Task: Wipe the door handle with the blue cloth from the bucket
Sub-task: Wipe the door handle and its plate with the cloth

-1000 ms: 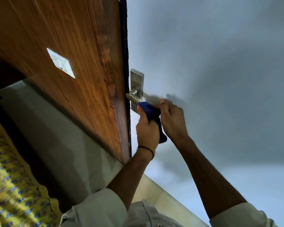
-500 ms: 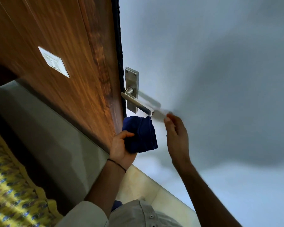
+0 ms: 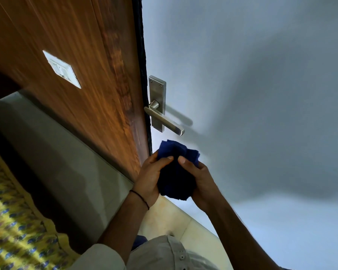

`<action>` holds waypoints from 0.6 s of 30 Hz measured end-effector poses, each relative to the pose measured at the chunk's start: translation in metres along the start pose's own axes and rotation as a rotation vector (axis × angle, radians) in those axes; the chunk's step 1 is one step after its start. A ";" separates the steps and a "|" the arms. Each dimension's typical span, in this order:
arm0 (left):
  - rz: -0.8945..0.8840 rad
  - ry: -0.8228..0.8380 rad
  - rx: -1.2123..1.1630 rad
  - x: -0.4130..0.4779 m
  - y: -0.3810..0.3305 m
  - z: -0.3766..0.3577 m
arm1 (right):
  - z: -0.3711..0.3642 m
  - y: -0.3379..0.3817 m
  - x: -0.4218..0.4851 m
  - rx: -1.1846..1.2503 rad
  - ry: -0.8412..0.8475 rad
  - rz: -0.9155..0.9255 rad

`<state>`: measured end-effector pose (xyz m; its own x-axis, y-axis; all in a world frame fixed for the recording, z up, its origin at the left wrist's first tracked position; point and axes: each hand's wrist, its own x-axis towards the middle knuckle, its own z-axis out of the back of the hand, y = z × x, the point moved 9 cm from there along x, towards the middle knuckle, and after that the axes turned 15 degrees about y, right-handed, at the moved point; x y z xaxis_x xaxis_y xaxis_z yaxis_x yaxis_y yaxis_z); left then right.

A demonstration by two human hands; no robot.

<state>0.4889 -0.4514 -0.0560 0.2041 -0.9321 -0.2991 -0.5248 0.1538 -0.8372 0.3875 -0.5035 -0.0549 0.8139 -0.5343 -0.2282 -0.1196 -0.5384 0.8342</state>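
A brushed-steel lever door handle (image 3: 165, 120) on its back plate (image 3: 157, 90) juts from the pale grey door (image 3: 242, 94). Below it, both hands hold a bunched dark blue cloth (image 3: 176, 170). My left hand (image 3: 150, 178) grips the cloth's left side with the thumb on top. My right hand (image 3: 201, 182) cups its right side, thumb pressed into the cloth. The cloth's upper corner is a short gap below the lever's free end and does not touch it. No bucket is in view.
A wood-grain panel (image 3: 76, 65) with a white switch plate (image 3: 61, 68) stands left of the door edge. Pale floor tiles (image 3: 70, 172) lie below, with a yellow patterned fabric (image 3: 12, 230) at the lower left. My light shirt (image 3: 160, 254) fills the bottom.
The cloth has come off the handle and dropped below it. My right hand has left the lever's end and joined the left hand on the cloth.
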 end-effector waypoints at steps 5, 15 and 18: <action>-0.011 0.025 0.032 0.000 -0.014 -0.007 | -0.003 -0.004 -0.006 0.007 -0.031 -0.050; -0.325 -0.313 0.951 0.013 -0.152 0.025 | -0.045 0.148 -0.006 -1.080 -0.506 0.403; -0.299 -0.274 1.068 0.023 -0.161 0.020 | -0.076 0.131 0.044 -1.425 -0.310 0.329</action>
<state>0.5946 -0.4914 0.0628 0.4448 -0.8956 -0.0025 0.5196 0.2603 -0.8138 0.4510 -0.5479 0.0822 0.6900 -0.7138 0.1200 0.5206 0.6046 0.6029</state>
